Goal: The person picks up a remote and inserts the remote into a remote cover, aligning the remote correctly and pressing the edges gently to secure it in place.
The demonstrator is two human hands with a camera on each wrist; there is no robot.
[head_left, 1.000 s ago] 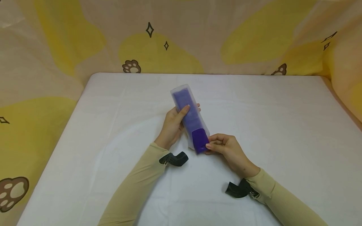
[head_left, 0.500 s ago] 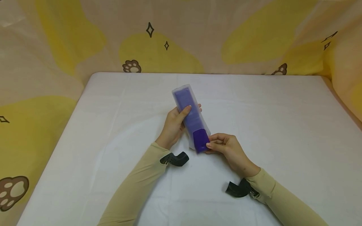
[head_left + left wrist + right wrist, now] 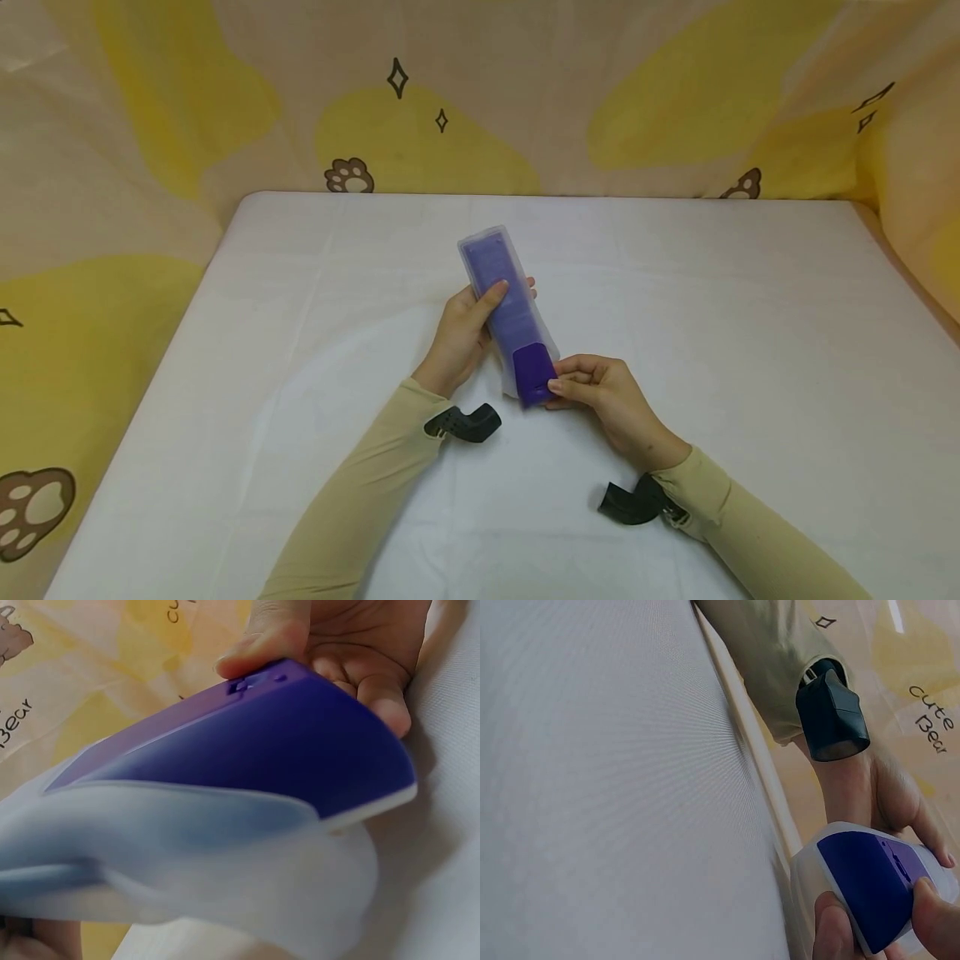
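A long, narrow frosted plastic case (image 3: 492,255) slants across the middle of the head view, with purple showing through it. From its near end sticks out a dark purple end piece (image 3: 531,372), with a pale strip along its underside in the left wrist view. My left hand (image 3: 454,335) grips the case about halfway along, thumb on top and fingers round the far side. At the purple end (image 3: 322,735), my right hand (image 3: 617,405) pinches the corner between thumb and fingers. Small raised or recessed marks show on the purple face (image 3: 874,889) in both wrist views.
A white cloth covers the table (image 3: 735,333) under the hands. Behind and to the sides hangs a yellow and beige patterned curtain (image 3: 480,92). Black wrist mounts (image 3: 468,422) stick out from both beige sleeves (image 3: 360,500).
The case has shifted slightly to the right together with my left hand. My right hand keeps its pinch on the purple end and has hardly moved.
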